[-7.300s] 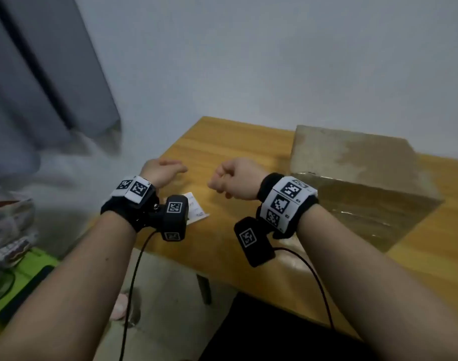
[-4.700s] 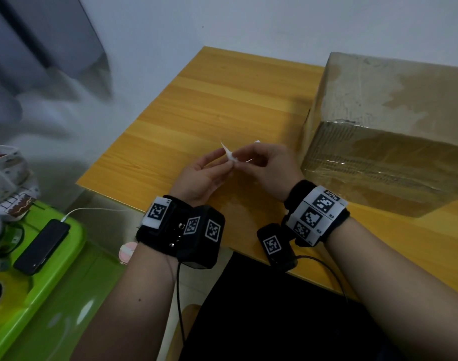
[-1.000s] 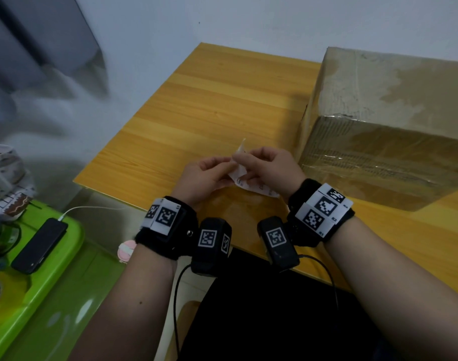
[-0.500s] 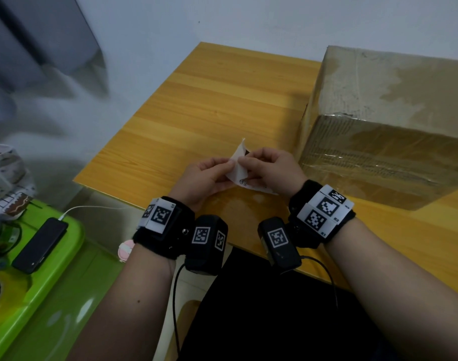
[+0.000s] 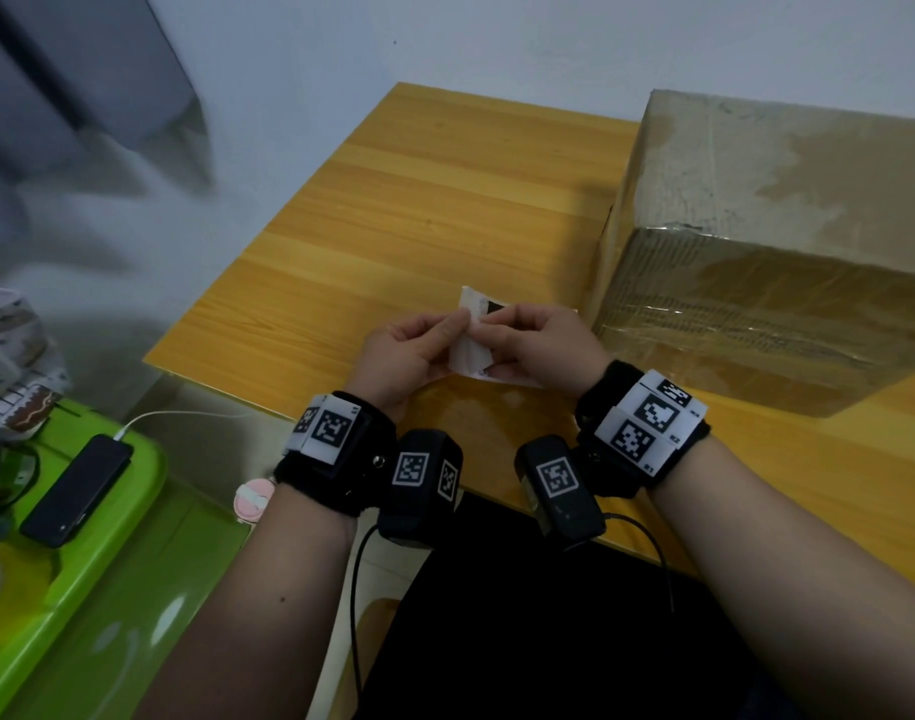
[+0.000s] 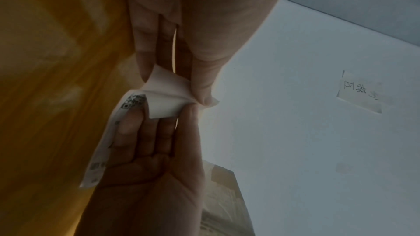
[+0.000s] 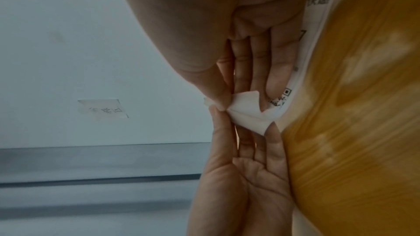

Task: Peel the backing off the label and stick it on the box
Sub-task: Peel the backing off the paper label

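Observation:
A white printed label (image 5: 471, 345) is held just above the wooden table (image 5: 419, 210), between both hands. My left hand (image 5: 460, 324) pinches a plain white layer (image 6: 163, 96) that curls away from the printed strip (image 6: 106, 146). My right hand (image 5: 497, 324) pinches the printed part, with its fingers (image 6: 129, 123) behind it. The right wrist view shows the same white flap (image 7: 245, 112) between my right hand (image 7: 244, 99) and left hand (image 7: 244, 119). The large taped cardboard box (image 5: 756, 241) stands right of the hands, a short way from them.
A green plastic bin (image 5: 133, 537) sits below the table's left edge, holding a black phone (image 5: 76, 491) on a white cable and a yellow tape roll (image 5: 3, 589). The white wall behind carries a taped paper note (image 6: 361, 92). Bare tabletop lies beyond the hands.
The label was picked up off the table by both hands. Over the last second the hands stayed put while the white layer opened wider between the thumbs.

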